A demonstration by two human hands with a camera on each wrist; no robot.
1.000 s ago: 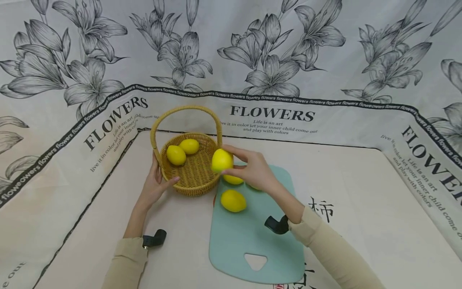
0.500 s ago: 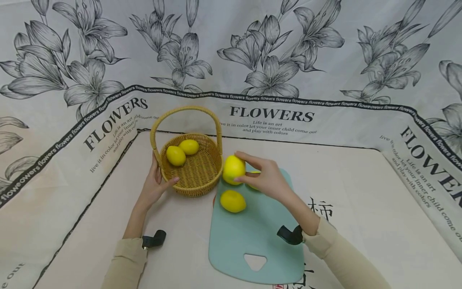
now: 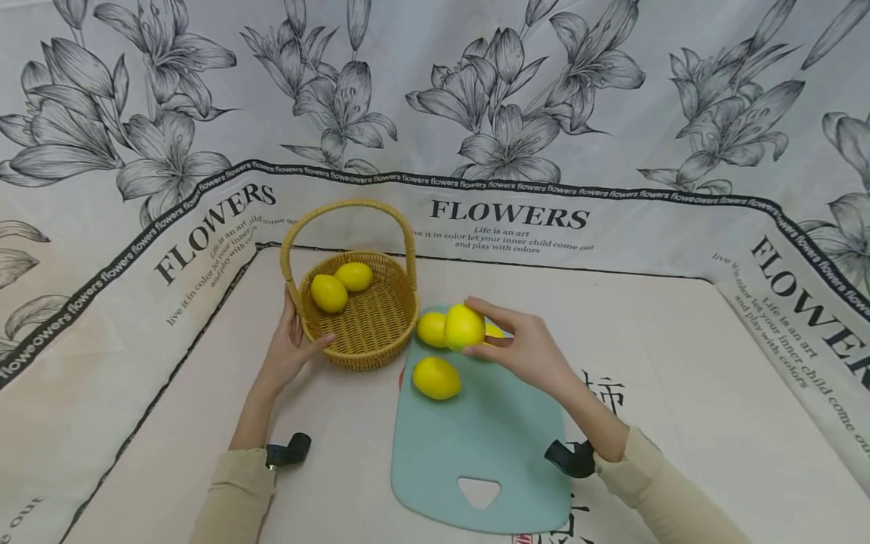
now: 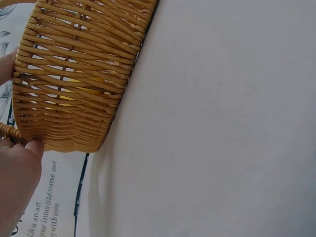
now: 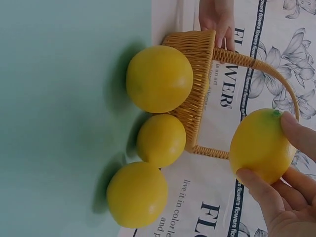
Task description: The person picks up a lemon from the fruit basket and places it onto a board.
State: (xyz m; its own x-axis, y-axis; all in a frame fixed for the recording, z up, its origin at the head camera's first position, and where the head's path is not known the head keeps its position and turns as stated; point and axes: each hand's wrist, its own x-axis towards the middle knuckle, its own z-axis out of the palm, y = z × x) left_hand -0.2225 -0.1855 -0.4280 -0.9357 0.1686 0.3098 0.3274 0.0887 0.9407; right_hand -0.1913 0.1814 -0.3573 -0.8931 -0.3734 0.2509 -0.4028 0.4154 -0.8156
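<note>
A yellow lemon [image 3: 464, 327] is pinched between the thumb and fingers of my right hand [image 3: 533, 351], raised above the far part of the pale green cutting board [image 3: 482, 438]. Three more lemons lie on that board: one nearer me [image 3: 436, 378], one at the far left [image 3: 431, 329], and one partly behind the held lemon [image 3: 494, 332]. In the right wrist view, the held lemon [image 5: 261, 145] shows a green tip. My left hand [image 3: 288, 351] grips the left side of a wicker basket [image 3: 370, 355], thumb over its rim. Inside sit two lemons [image 3: 329, 293].
The basket's tall arched handle [image 3: 347, 204] rises above its opening. The board has a cut-out grip hole [image 3: 479, 491] at its near end. A flower-printed cloth [image 3: 510, 219] covers the table and rises behind it.
My right hand has moved right, away from the basket's right rim, still holding the lemon, and the far-left lemon on the board has come into view. My left hand and the basket stay put.
</note>
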